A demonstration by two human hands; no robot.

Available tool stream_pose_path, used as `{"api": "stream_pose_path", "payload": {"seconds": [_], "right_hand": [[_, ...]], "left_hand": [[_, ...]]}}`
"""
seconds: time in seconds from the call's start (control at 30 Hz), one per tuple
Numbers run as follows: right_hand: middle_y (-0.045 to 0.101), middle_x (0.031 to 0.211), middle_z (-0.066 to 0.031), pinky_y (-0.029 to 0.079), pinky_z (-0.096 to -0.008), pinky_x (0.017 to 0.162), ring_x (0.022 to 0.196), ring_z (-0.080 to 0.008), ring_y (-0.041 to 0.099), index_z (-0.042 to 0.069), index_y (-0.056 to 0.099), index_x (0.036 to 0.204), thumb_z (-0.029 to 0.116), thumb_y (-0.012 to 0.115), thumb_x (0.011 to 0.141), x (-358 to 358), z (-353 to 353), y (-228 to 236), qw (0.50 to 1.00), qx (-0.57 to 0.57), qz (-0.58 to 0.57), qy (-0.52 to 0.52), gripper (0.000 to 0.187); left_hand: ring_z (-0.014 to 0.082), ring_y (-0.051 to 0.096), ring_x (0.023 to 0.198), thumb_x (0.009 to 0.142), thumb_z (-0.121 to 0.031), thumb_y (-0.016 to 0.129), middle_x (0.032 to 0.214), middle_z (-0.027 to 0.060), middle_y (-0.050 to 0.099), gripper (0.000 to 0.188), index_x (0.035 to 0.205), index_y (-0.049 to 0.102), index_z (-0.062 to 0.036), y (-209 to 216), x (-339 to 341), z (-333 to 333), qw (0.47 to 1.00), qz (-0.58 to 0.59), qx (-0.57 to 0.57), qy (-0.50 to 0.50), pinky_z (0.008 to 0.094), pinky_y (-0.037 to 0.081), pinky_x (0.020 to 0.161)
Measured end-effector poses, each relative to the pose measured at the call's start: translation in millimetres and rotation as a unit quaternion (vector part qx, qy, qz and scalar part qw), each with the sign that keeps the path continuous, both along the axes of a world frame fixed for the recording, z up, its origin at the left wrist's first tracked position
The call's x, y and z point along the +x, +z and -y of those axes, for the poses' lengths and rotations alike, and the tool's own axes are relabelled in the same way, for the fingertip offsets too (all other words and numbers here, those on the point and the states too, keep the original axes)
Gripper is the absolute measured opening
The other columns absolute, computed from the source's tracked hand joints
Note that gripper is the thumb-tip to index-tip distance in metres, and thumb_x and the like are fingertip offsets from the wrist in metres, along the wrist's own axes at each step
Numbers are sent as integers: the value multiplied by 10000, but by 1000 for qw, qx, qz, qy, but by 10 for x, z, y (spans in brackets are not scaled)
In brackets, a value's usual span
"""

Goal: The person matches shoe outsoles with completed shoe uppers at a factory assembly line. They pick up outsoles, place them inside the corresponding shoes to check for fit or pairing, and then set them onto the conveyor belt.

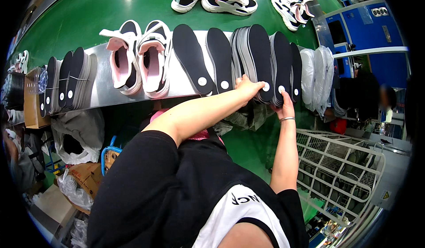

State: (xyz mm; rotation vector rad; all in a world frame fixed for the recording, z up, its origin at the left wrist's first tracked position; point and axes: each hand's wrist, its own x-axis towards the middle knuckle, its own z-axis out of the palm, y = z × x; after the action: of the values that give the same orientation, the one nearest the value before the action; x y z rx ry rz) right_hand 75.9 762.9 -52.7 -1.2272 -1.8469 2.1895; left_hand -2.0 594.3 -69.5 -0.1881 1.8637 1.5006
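Note:
Several stacks of black shoe insoles with white round stickers on their heels stand along a metal bench. My left hand [249, 89] is closed on the heel end of one insole stack [259, 49], with its thumb beside the sticker. My right hand [285, 108], a bracelet at its wrist, grips the heel end of the neighbouring insole stack [282, 62]; its thumb lies on the front and its other fingers are mostly hidden. Left of these lie a thinner insole pile [219, 55] and a wide insole [190, 55]. A pair of black and white sneakers [152, 57] with pink linings stands further left.
Tied insole bundles [79, 77] stand on the bench's left end; plastic-wrapped insoles [322, 77] are at its right. More sneakers [230, 1] sit beyond, on the green surface. A white wire rack [336, 168] stands at lower right. Cartons [86, 177] and plastic bags lie at lower left.

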Motion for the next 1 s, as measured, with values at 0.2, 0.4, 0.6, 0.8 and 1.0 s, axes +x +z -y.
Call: {"api": "stream_pose_path", "payload": {"seconds": [0.2,0.4,0.6,0.8,1.0], "right_hand": [[513,975,-67,416,-223,719,865,-99,488,-31,445,1063,163,528,817,86,584,523,904,375,-193,66,324],[467,1066,-233,424,-373,767,971,-325,478,-18,404,1124,217,570,741,-276,1583,-132,733,570,-128,349,479],[488,1007,-223,435,-396,760,955,-354,477,-23,362,1139,305,625,657,-701,1792,-309,709,600,107,355,640],[526,1009,-219,425,-398,787,916,-330,530,-13,397,1145,345,569,598,-833,1698,-149,778,527,125,319,675],[569,917,-212,423,-335,763,860,-284,559,-41,439,1105,314,584,619,-816,1567,-164,885,396,45,242,619]], "left_hand": [[324,186,1176,609,-326,630,1256,151,209,804,1243,207,-70,97,58,704,965,-144,-158,153,475,208,928],[337,83,1230,570,-384,681,1318,225,98,970,1282,111,-54,-362,-133,1062,897,-166,-359,198,455,120,966],[358,204,1181,524,-227,688,1268,225,199,967,1286,119,-52,-289,-316,1138,898,-204,-360,148,427,211,960],[368,267,1138,531,-160,683,1227,231,229,961,1291,99,-90,-350,-402,1377,921,-237,-188,245,386,271,945],[320,289,1138,509,-271,728,1231,177,251,996,1282,129,-84,-181,-437,1135,899,-178,-359,177,408,286,930]]}}
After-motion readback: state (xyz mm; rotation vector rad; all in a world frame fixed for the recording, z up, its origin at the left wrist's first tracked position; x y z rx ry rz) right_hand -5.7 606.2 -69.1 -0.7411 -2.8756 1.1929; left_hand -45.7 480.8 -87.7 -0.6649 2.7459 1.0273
